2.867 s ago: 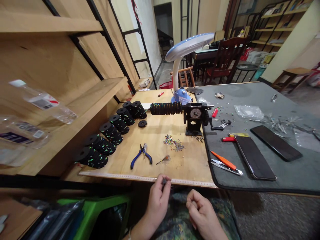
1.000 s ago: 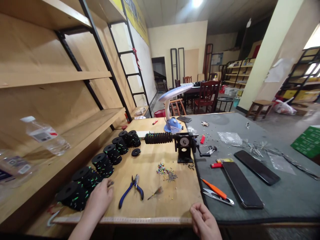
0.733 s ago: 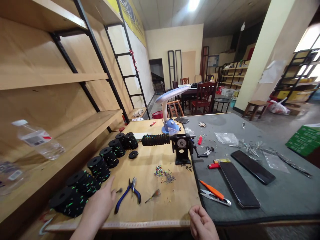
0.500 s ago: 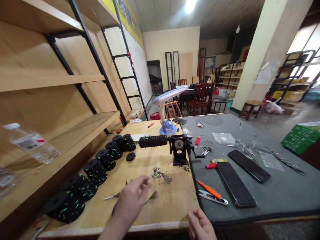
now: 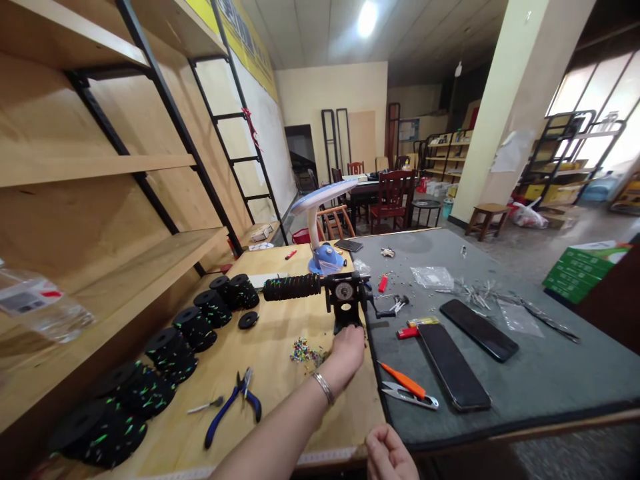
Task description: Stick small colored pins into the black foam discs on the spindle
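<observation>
My left hand (image 5: 349, 350), with a bracelet (image 5: 323, 388) on its wrist, reaches to the base of the black hand-cranked winder (image 5: 345, 293). Its fingers are bent down and closed, their tips hidden over where small dark pieces lie. At the table's front edge, my right hand (image 5: 389, 453) is closed, thumb against curled fingers; anything in it is too small to make out. A heap of coloured beads (image 5: 302, 351) lies left of my left hand. Blue-handled pliers (image 5: 233, 407) rest nearer me, beside a thin white stick with a dark tip (image 5: 205, 405).
Black foam spools (image 5: 170, 357) line the left side below wooden shelves (image 5: 115, 267). A blue lamp (image 5: 325, 257) stands behind the winder. On the grey mat lie an orange-handled tool (image 5: 404, 380), thread snips (image 5: 410, 395), two phones (image 5: 453, 367), lighters (image 5: 407, 332) and plastic bags (image 5: 432, 277).
My left hand has moved away from me and rightward, from over the pliers to the winder's base. The pliers are now uncovered. My right hand stays near the table edge, and the view has shifted slightly.
</observation>
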